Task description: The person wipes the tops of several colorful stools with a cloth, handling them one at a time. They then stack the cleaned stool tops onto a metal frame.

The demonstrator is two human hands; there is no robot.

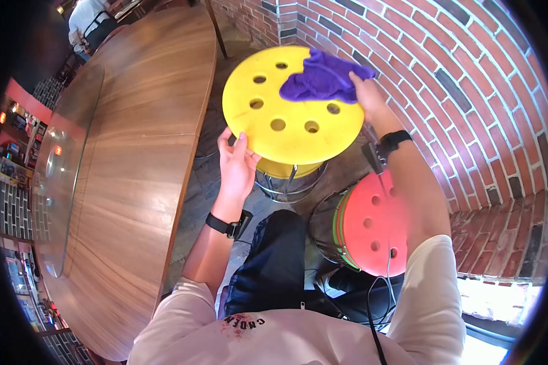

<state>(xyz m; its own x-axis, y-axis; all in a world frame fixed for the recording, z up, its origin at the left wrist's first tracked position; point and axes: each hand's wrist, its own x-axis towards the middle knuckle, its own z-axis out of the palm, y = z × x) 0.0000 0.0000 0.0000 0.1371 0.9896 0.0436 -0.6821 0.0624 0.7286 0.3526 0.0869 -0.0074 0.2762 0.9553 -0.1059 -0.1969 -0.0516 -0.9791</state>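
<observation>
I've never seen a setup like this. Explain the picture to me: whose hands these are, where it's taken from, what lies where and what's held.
There is no robot here: these are a person's own bare hands. The one picture comes from a camera on their head, looking forward and down. The left hand grips the near-left edge of a yellow stool top with holes in it. The right hand holds a purple cloth, which lies bunched on that top. Nearer the person, on the right, is a red stool top. A wooden table fills the left side, and a brick wall curves along the right.
</observation>
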